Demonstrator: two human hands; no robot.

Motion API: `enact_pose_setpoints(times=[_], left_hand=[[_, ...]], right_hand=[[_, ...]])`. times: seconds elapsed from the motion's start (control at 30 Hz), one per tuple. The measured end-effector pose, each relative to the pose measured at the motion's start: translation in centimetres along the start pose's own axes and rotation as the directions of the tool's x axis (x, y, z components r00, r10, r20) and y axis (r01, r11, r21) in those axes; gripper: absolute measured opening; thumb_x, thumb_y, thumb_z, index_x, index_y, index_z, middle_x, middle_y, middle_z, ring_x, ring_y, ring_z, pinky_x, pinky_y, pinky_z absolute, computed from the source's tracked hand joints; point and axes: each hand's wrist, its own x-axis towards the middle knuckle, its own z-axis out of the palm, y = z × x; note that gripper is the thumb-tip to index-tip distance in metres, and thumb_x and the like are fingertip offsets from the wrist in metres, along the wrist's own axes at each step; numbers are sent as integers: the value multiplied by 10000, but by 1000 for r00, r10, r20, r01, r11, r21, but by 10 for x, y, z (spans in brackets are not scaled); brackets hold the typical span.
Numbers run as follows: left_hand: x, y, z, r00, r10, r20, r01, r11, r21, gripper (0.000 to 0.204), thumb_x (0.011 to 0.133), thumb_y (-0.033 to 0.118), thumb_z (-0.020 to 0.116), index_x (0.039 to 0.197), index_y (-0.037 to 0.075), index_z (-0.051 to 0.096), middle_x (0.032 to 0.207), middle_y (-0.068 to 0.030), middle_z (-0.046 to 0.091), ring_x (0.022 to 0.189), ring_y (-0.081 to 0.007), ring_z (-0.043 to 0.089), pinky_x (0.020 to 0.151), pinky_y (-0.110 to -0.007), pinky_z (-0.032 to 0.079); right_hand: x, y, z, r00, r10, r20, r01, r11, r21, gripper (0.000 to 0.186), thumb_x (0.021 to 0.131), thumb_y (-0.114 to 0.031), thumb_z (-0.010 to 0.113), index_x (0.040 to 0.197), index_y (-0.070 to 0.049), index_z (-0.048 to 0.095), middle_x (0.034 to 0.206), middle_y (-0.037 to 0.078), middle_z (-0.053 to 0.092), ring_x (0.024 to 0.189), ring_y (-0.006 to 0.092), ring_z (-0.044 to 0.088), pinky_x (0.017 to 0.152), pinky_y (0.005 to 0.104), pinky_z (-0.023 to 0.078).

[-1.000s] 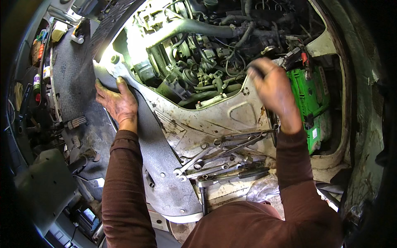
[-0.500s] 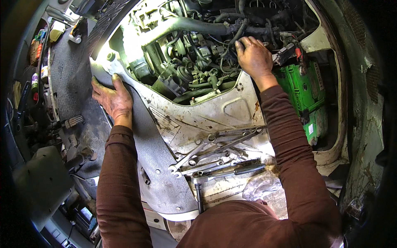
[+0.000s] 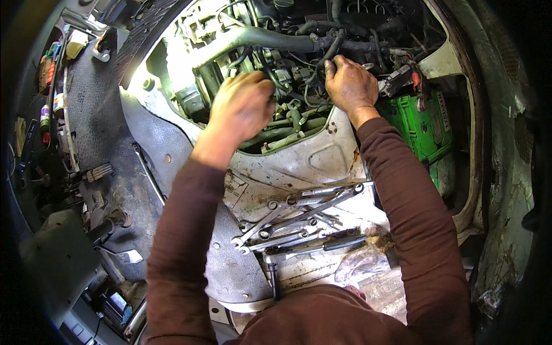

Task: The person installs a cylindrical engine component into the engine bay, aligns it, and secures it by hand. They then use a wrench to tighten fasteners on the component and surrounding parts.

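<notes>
My left hand (image 3: 241,109) is over the left part of the open engine bay. Its fingers look bent but are smeared by motion, and anything in them is hidden. At the bay's right side, my right hand (image 3: 352,89) is closed, fingertips curled down out of sight among the hoses and wiring. What it grips, if anything, cannot be made out. Beyond both hands runs a thick dark hose (image 3: 270,37) across the engine (image 3: 293,75). A pale metal panel (image 3: 287,167) borders the bay on the near side.
Several combination wrenches (image 3: 287,215) lie in a pile on the near ledge, beside a ratchet (image 3: 322,246) with a dark handle. Another wrench (image 3: 148,172) rests by the grey trim (image 3: 230,264). A green battery (image 3: 422,129) sits at the right. Pedals (image 3: 100,172) are at the left.
My left hand has left the grey trim and moved right and slightly up, over the engine. My right hand stays nearly in place, its fingers bent further down.
</notes>
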Motion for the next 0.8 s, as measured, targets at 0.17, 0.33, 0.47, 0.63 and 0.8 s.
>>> enact_pose_setpoints(times=[0.17,0.33,0.47,0.63,0.8], left_hand=[[75,-102,136,740,26,672,-105,992,77,186,910,238,597,950,81,688,908,-111,657,836,-285,640,761,-414,541],[137,-54,141,382,15,924,-160,986,50,377,957,303,577,1273,151,714,1228,-61,694,1035,-199,625,900,-416,519],[141,-96,188,304,40,952,-175,984,15,429,958,323,603,1348,154,660,1294,-64,670,1112,-207,610,945,-422,506],[147,-134,243,140,131,981,-213,972,-100,481,967,356,623,1398,144,624,1357,-71,649,1175,-220,610,986,-417,503],[155,-71,159,153,-71,986,-300,947,115,449,927,344,653,1322,132,668,1303,-96,670,1131,-245,638,962,-419,517]], right_hand=[[4,-20,-4,996,-70,-57,74,995,71,359,1004,-392,500,1057,-91,688,1052,133,729,1024,345,686,896,473,529],[2,16,9,997,-16,-76,15,1000,-14,334,980,-389,539,995,-86,679,1017,135,732,989,343,691,861,462,533],[2,-4,-1,993,-46,-111,47,999,4,327,979,-385,550,978,-82,676,980,123,729,957,324,702,846,457,536],[5,-2,16,993,-60,-104,63,998,23,319,974,-382,560,974,-86,678,975,111,726,951,321,699,854,468,525],[4,-13,7,992,-54,-114,59,998,35,306,962,-375,582,961,-86,683,965,109,732,952,315,701,854,456,527]])
